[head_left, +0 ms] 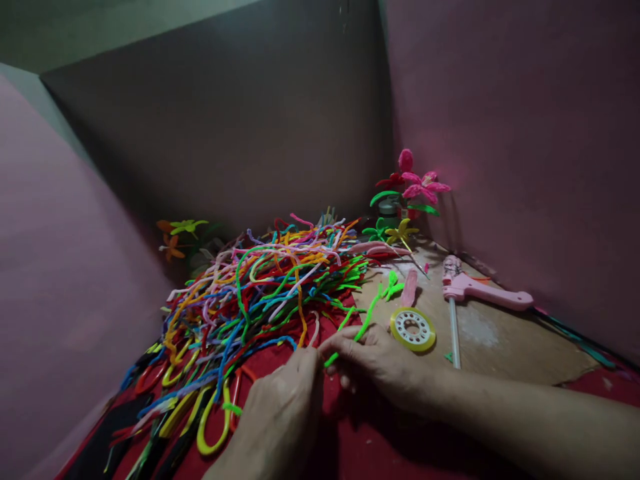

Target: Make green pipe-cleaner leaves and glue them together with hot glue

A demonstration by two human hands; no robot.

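My right hand (367, 357) is closed on a bright green pipe cleaner (371, 311), which runs up from its fingers toward a small green looped piece (393, 285). Close beside it, my left hand (293, 393) has its fingers bent together at the fingertips of my right hand; what they hold, if anything, is hidden. A short end of green shows below my right fingers. Just beyond my hands lies a big heap of coloured pipe cleaners (270, 280) on red cloth (345, 427).
A yellow tape roll (413, 329) and a pink glue gun (487, 291) with a glue stick lie on a brown board (530, 353) at the right. Pink (425, 187) and yellow (400, 231) flowers stand behind. Yellow-handled scissors (213, 427) lie at front left. Walls close in the sides.
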